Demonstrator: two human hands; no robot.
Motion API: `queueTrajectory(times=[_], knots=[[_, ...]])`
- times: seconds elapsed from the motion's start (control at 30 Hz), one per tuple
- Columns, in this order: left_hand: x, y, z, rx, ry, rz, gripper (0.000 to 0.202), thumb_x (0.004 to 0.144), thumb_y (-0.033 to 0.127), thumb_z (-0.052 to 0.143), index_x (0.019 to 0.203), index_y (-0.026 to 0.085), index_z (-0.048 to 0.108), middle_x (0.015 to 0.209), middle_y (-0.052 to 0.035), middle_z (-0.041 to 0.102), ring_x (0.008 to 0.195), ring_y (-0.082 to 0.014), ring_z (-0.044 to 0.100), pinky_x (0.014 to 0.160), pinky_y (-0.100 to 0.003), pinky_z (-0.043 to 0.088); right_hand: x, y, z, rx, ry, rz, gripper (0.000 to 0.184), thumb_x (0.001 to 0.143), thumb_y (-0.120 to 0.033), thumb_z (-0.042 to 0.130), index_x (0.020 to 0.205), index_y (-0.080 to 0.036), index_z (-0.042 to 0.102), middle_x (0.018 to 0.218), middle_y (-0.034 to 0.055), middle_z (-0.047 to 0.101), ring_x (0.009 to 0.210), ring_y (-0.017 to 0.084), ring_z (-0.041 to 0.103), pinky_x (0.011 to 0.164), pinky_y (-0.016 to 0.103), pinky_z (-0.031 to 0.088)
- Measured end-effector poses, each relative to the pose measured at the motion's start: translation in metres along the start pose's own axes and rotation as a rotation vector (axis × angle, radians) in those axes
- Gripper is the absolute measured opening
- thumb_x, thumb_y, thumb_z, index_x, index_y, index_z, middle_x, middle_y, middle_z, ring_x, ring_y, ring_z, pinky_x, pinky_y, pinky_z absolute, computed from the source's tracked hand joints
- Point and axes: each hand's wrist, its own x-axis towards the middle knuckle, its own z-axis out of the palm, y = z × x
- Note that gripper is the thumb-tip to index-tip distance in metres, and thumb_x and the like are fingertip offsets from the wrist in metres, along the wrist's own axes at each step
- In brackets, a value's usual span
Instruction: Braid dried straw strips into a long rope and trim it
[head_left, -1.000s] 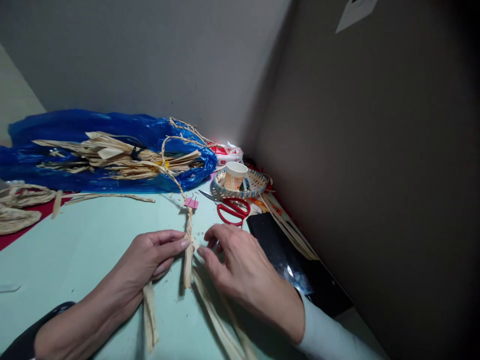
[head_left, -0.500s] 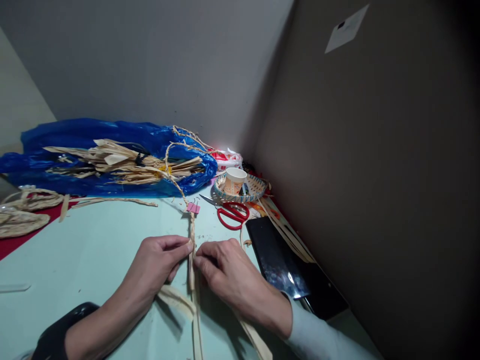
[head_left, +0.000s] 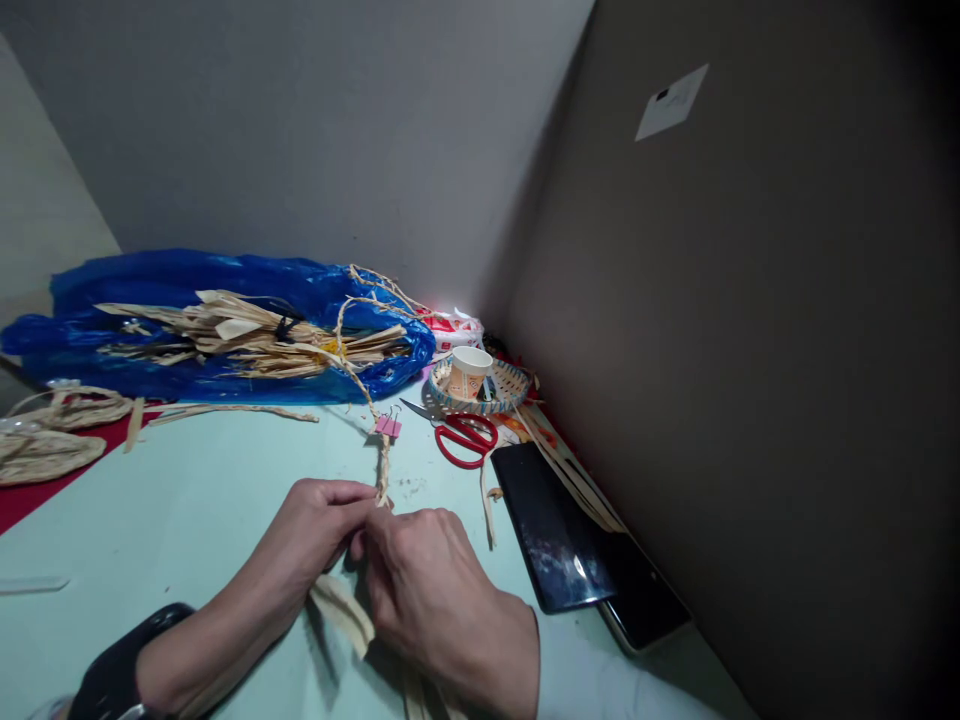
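The braid lies near the middle of the pale green surface, with a pink clip fitted across it at the far side. The fingers of the left hand pinch the braid's near portion. The right hand is positioned against the left fingertips, its fingers curled; whether they grip a strand cannot be determined. A loose strip extends below the left hand. Red-handled scissors lie right of the clip, near the basket.
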Motion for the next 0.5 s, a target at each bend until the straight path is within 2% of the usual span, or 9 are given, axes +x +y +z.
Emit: queueTrajectory(times=[0.07, 0.13, 0.2, 0.3, 0.33, 0.4, 0.43, 0.5], knots=[[-0.001, 0.001, -0.003, -0.022, -0.041, -0.021, 0.022, 0.061, 0.034, 0.070, 0.052, 0.015, 0.067, 0.037, 0.0044, 0.048, 0.037, -0.0038, 0.027, 0.041, -0.019, 0.010, -0.002, -0.005, 0.007, -0.127, 0.002, -0.022, 0.023, 0.083, -0.013, 0.047, 0.101, -0.015, 0.061, 0.080, 0.0094, 0.068, 0.067, 0.022, 0.058, 0.061, 0.032, 0.029], [-0.001, 0.003, -0.006, -0.052, -0.061, -0.036, 0.026, 0.062, 0.039, 0.073, 0.056, 0.014, 0.069, 0.037, 0.0061, 0.044, 0.036, -0.0030, 0.023, 0.040, -0.019, 0.008, -0.003, -0.007, 0.011, -0.217, 0.024, -0.049, 0.029, 0.082, -0.013, 0.048, 0.108, -0.011, 0.061, 0.086, 0.0130, 0.068, 0.074, 0.026, 0.061, 0.063, 0.034, 0.032], [-0.001, 0.002, -0.007, -0.087, -0.055, -0.049, 0.028, 0.060, 0.041, 0.077, 0.062, 0.014, 0.071, 0.038, 0.0081, 0.041, 0.036, -0.0029, 0.023, 0.039, -0.018, 0.009, -0.003, -0.005, 0.009, -0.200, 0.019, -0.070, 0.027, 0.086, -0.017, 0.049, 0.110, -0.011, 0.061, 0.085, 0.0129, 0.069, 0.071, 0.025, 0.061, 0.062, 0.034, 0.033], [-0.001, 0.001, -0.009, -0.147, -0.049, -0.066, 0.027, 0.059, 0.037, 0.081, 0.070, 0.014, 0.073, 0.042, 0.0088, 0.044, 0.038, -0.0021, 0.024, 0.039, -0.016, 0.013, 0.002, 0.006, -0.006, 0.024, 0.071, -0.001, 0.024, 0.096, -0.029, 0.046, 0.093, -0.017, 0.066, 0.077, 0.0071, 0.070, 0.063, 0.019, 0.058, 0.059, 0.030, 0.033], [-0.001, 0.001, -0.009, -0.169, -0.056, -0.071, 0.026, 0.060, 0.036, 0.082, 0.071, 0.014, 0.073, 0.045, 0.0080, 0.047, 0.038, -0.0017, 0.026, 0.038, -0.015, 0.015, 0.005, 0.011, -0.011, 0.110, 0.131, 0.053, 0.027, 0.098, -0.031, 0.044, 0.089, -0.018, 0.066, 0.078, 0.0061, 0.070, 0.065, 0.018, 0.059, 0.060, 0.028, 0.034], [-0.003, 0.001, -0.009, -0.208, -0.066, -0.078, 0.025, 0.060, 0.034, 0.084, 0.071, 0.014, 0.073, 0.050, 0.0054, 0.055, 0.039, -0.0020, 0.034, 0.039, -0.014, 0.023, 0.012, 0.019, -0.017, 0.274, 0.206, 0.125, 0.024, 0.097, -0.033, 0.049, 0.091, -0.017, 0.066, 0.083, 0.0057, 0.071, 0.074, 0.017, 0.060, 0.064, 0.026, 0.037], [-0.004, 0.002, -0.008, -0.225, -0.070, -0.082, 0.025, 0.058, 0.032, 0.085, 0.071, 0.014, 0.073, 0.053, 0.0035, 0.060, 0.041, -0.0032, 0.041, 0.041, -0.014, 0.029, 0.016, 0.023, -0.017, 0.356, 0.198, 0.136, 0.022, 0.096, -0.032, 0.051, 0.092, -0.016, 0.066, 0.084, 0.0053, 0.070, 0.076, 0.016, 0.060, 0.066, 0.025, 0.038], [-0.006, 0.003, -0.008, -0.251, -0.086, -0.086, 0.027, 0.055, 0.031, 0.086, 0.073, 0.014, 0.074, 0.057, 0.0001, 0.066, 0.048, -0.0079, 0.054, 0.048, -0.017, 0.041, 0.023, 0.027, -0.012, 0.545, 0.101, 0.116, 0.019, 0.095, -0.028, 0.053, 0.086, -0.016, 0.064, 0.079, 0.0028, 0.068, 0.073, 0.014, 0.060, 0.066, 0.023, 0.039]])
